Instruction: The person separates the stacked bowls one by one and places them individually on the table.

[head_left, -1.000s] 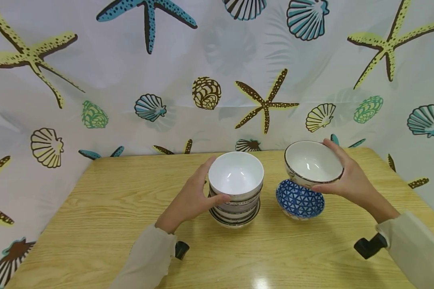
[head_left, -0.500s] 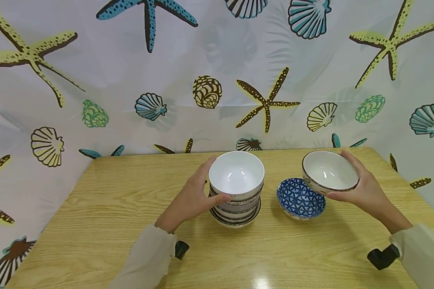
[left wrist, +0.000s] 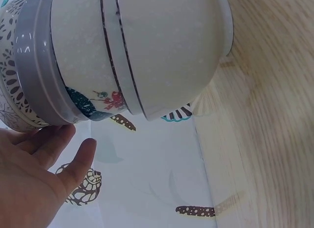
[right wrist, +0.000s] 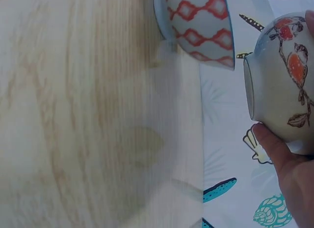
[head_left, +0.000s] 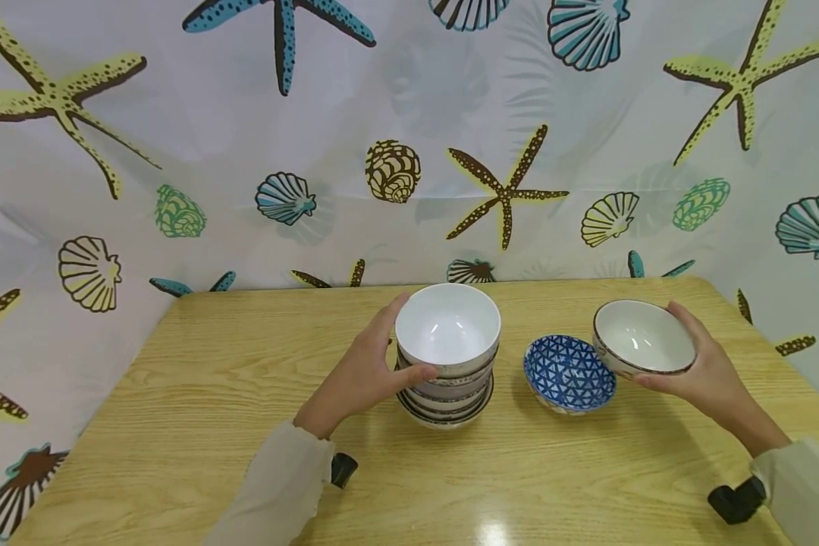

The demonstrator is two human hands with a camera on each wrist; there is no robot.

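Several bowls stand in a stack [head_left: 448,394], a plain white one [head_left: 448,326] on top. My left hand [head_left: 365,371] grips the upper part of the stack from the left, thumb across the front and fingers round the far side. Grey, flowered and dark-rimmed outsides show in the left wrist view. My right hand [head_left: 713,379] holds a dark-rimmed white bowl [head_left: 644,334] by its right side, above the table. The right wrist view shows birds and a leafy twig painted on its outside [right wrist: 287,80]. Left of it a blue triangle-patterned bowl [head_left: 566,373] rests on the table.
The wooden table [head_left: 232,425] runs back to a white cloth [head_left: 341,98] printed with shells and starfish. In the right wrist view, red diamonds mark the outside of a bowl [right wrist: 201,26] standing on the table. A dark wrist mount [head_left: 735,500] hangs below the right sleeve.
My right hand has carried the bird-painted bowl to the right and lower, from over the blue bowl to beside it. The left hand stays at the stack.
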